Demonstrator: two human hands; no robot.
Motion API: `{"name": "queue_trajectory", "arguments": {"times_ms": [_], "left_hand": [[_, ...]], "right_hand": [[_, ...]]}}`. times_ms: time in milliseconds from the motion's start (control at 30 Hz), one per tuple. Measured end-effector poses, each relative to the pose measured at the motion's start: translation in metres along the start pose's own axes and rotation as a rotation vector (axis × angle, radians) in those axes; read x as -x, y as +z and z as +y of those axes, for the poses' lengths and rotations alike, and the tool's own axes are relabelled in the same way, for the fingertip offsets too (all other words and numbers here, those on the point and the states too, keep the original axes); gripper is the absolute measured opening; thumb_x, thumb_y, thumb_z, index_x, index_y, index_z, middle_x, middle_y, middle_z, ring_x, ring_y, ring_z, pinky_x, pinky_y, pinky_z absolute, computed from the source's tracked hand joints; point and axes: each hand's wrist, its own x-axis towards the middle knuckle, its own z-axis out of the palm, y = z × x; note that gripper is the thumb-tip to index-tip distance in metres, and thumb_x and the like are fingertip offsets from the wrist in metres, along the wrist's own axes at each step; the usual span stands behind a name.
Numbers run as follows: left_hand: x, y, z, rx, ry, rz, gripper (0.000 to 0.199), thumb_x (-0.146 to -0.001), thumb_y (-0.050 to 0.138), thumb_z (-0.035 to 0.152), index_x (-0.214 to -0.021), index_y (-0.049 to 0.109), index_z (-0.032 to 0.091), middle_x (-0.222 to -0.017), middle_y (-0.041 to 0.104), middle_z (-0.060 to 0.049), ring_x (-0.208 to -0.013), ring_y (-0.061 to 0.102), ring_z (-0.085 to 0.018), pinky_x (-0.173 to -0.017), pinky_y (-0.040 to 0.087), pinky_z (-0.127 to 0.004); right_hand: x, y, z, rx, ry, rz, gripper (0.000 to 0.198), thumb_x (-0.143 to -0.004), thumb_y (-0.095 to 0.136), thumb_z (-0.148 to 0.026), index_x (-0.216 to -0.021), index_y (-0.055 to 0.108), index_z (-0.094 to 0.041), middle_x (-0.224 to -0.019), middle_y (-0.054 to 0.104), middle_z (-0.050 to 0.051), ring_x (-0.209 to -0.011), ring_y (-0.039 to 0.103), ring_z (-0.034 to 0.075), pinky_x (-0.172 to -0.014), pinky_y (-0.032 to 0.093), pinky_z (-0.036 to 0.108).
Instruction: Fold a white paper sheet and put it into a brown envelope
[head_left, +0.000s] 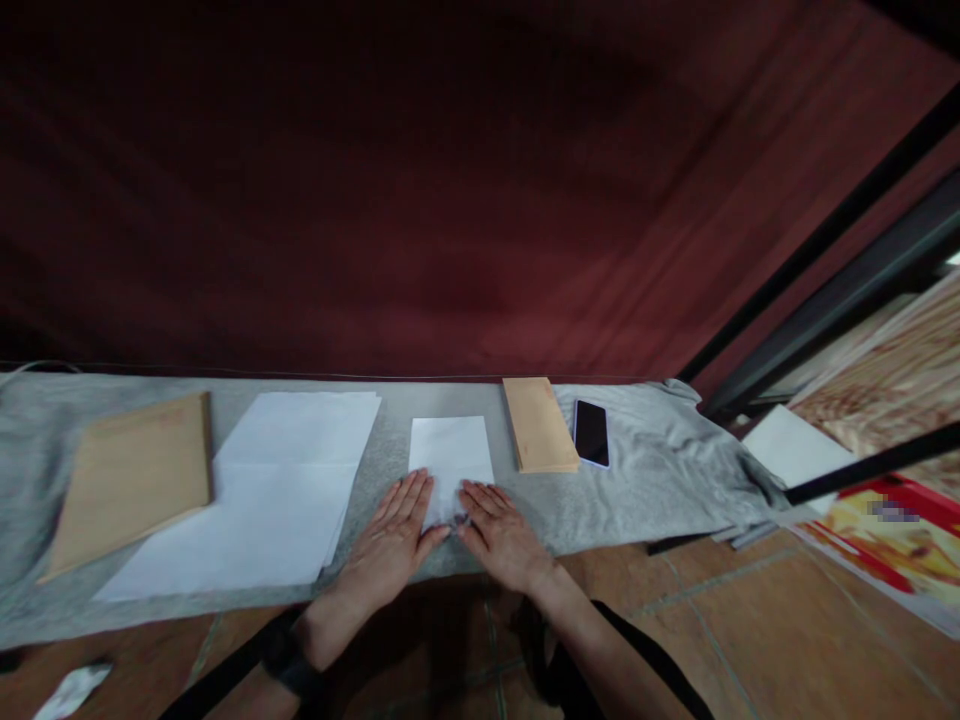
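Left hand (396, 520) and right hand (499, 525) unclenched, palms down on white sheet (450, 447). Sheet lies on grey cloth (652, 470), left of narrow brown envelopes (541, 425); phone (592, 434) just right of envelopes, large papers (277, 490) farther left.

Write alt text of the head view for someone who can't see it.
A person's left hand and right hand, palms down, touch a small white sheet on gray cloth. To its left are large white sheets and a wide brown stack; to its right, a narrow brown stack and a phone.
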Motion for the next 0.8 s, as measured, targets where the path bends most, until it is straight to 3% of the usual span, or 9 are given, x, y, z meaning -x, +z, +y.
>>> {"name": "queue_trajectory", "arguments": {"times_ms": [267,567,800], "left_hand": [[-0.007,0.0,0.032,0.063,0.008,-0.066,0.058,-0.103,0.027,0.038,-0.154,0.031,0.011,-0.16,0.033,-0.014,-0.15,0.028,-0.023,-0.123,0.027,-0.044],[0.001,0.004,0.012,0.003,-0.146,-0.063,0.063,-0.1,0.03,0.041,-0.15,0.034,0.004,-0.159,0.032,-0.02,-0.151,0.022,-0.028,-0.122,0.027,-0.048],[0.004,-0.003,0.008,-0.022,-0.165,-0.041,0.065,-0.098,0.029,0.041,-0.151,0.033,0.003,-0.158,0.035,-0.022,-0.15,0.025,-0.029,-0.121,0.028,-0.048]], "right_hand": [[-0.015,0.021,-0.01,0.152,0.105,0.123,0.049,-0.107,0.031,-0.034,-0.153,0.038,-0.017,-0.158,0.037,0.007,-0.148,0.033,0.02,-0.123,0.026,0.044],[-0.006,0.04,-0.005,0.287,0.232,0.285,0.057,-0.104,0.04,-0.039,-0.152,0.037,-0.009,-0.155,0.041,0.016,-0.144,0.038,0.027,-0.119,0.03,0.046],[0.0,0.04,-0.003,0.311,0.292,0.264,0.062,-0.103,0.041,-0.045,-0.151,0.038,-0.005,-0.155,0.041,0.019,-0.144,0.038,0.03,-0.119,0.031,0.048]]}}
